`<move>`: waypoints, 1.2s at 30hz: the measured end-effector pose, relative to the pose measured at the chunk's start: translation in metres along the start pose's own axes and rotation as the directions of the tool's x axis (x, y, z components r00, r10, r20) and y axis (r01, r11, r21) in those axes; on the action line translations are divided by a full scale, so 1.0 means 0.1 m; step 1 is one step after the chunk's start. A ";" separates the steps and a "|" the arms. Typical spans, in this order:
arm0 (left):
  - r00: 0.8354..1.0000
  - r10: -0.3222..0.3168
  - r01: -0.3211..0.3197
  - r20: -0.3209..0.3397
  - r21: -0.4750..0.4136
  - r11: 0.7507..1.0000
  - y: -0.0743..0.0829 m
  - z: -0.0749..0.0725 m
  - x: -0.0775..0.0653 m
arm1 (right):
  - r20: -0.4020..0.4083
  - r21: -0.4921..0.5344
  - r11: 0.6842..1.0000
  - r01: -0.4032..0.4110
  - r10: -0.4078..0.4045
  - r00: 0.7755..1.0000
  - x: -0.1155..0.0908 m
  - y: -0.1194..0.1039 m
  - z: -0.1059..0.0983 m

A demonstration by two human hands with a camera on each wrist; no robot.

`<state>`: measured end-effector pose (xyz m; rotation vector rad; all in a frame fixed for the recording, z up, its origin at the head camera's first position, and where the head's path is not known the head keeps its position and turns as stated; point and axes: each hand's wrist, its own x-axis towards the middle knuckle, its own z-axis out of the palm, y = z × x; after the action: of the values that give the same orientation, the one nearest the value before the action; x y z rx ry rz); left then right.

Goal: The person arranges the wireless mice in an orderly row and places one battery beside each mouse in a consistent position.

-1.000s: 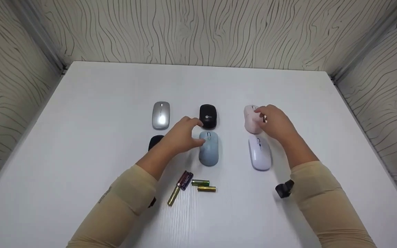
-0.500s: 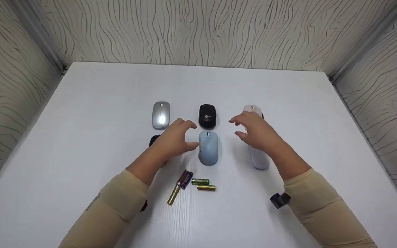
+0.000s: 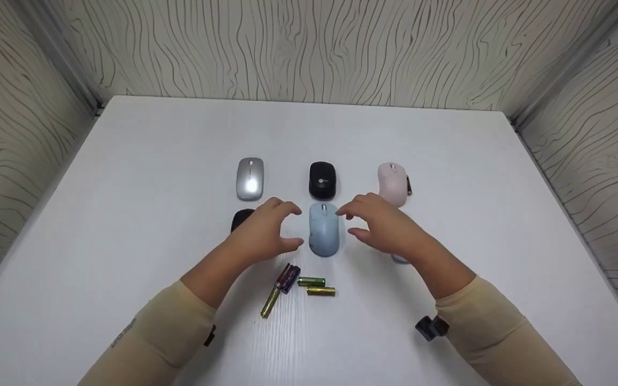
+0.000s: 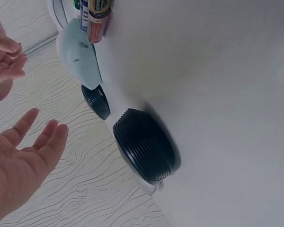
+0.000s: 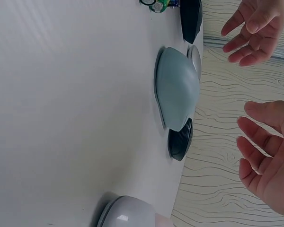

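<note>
A light blue computer mouse lies on the white table between my two hands. My left hand is held over the table to its left, thumb and fingers spread apart, with nothing in it. On the other side my right hand hovers with fingers loosely bent and nothing held; its fingertips are close to the blue mouse. In the left wrist view a ribbed black mouse sits below the left hand, which partly covers it in the head view. A white mouse is mostly hidden under the right hand.
Farther back stand a silver mouse, a black mouse and a pink mouse, with a small dark object beside the pink one. Several batteries lie in front of the blue mouse. A wood-patterned wall rises behind the table.
My right hand has moved left and nearer, from the pink mouse to beside the blue one. My left hand has drawn back left and nearer, off the blue mouse. The mice stay in place.
</note>
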<state>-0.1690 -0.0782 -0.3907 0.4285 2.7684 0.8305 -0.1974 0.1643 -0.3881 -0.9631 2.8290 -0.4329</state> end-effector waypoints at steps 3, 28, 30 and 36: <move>1.000 0.017 -0.017 0.003 -0.006 1.000 0.00 0.02 -0.05 | 0.017 0.000 0.999 0.036 -0.036 0.999 -0.03 -0.05 0.03; 0.998 0.052 -0.052 0.025 -0.001 0.999 -0.08 0.14 -0.16 | 0.231 -0.015 0.935 0.355 -0.342 0.911 -0.14 -0.31 0.33; 0.998 0.058 -0.058 0.021 -0.007 0.998 -0.09 0.15 -0.16 | 0.262 -0.025 0.931 0.365 -0.346 0.901 -0.14 -0.33 0.37; 0.997 0.073 -0.073 0.011 -0.032 0.997 -0.12 0.19 -0.17 | 0.329 -0.058 0.922 0.382 -0.344 0.879 -0.14 -0.38 0.46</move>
<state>-0.1503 -0.0839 -0.4103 0.5302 2.7393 0.8834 -0.1548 0.1333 -0.4200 -1.4557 2.4102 -0.1221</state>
